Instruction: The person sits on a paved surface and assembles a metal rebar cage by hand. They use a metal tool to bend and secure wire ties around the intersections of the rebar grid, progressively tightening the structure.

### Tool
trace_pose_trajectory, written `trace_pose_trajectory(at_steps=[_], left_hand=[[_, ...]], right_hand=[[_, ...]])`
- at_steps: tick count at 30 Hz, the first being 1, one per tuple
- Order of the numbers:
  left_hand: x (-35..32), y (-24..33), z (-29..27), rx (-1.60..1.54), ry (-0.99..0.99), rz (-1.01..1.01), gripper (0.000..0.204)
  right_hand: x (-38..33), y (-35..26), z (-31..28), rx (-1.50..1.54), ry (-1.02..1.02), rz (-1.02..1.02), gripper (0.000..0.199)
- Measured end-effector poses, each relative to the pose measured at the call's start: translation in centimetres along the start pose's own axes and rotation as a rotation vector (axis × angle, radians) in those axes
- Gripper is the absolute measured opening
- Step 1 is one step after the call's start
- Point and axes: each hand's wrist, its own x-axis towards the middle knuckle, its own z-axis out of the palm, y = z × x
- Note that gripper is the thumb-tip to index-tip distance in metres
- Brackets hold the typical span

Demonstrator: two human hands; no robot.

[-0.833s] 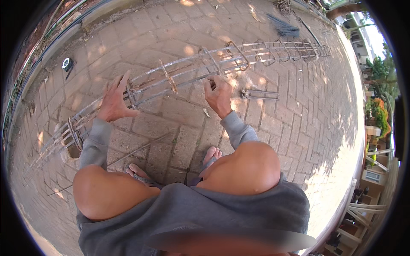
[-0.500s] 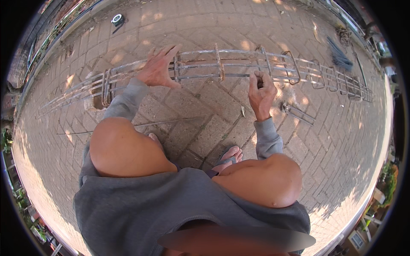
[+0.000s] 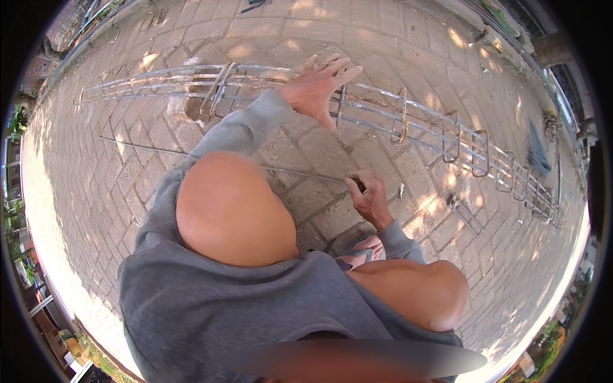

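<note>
A long rebar cage (image 3: 377, 121), made of rusty rods with several square stirrups, lies across the paving in front of me. Fingers spread, my left hand (image 3: 319, 89) rests over its rods next to one stirrup (image 3: 340, 105). Further left, a few stirrups (image 3: 217, 90) are bunched together around the rods. My right hand (image 3: 370, 199) is on the near side of the cage, apart from it, with fingers curled into a pinch. Whatever it may hold is too small to make out. A thin rod (image 3: 147, 147) lies on the ground, its right end near that hand.
A block (image 3: 191, 107) props the cage at the left. On the right, a two-handled metal tool (image 3: 465, 214) lies on the bricks, and a blue-grey bundle of wire (image 3: 538, 153) sits beyond the cage. My foot (image 3: 367, 249) is close to my right hand.
The whole view has turned, so the cage now slopes down to the right. My right hand has drawn back from the rods toward me. My left hand stays spread by the stirrup.
</note>
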Motion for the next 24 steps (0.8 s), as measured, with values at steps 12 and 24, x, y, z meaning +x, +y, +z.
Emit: trace_pose_trajectory(at_steps=[12, 24], left_hand=[[-15.4, -9.9, -8.7, 0.055, 0.093, -0.880, 0.027], [-8.3, -7.9, -4.1, -0.122, 0.206, -0.588, 0.023]], right_hand=[[-0.8, 1.0, 0.1, -0.119, -0.191, -0.077, 0.012], [-0.9, 0.5, 1.5, -0.172, -0.238, -0.123, 0.011]])
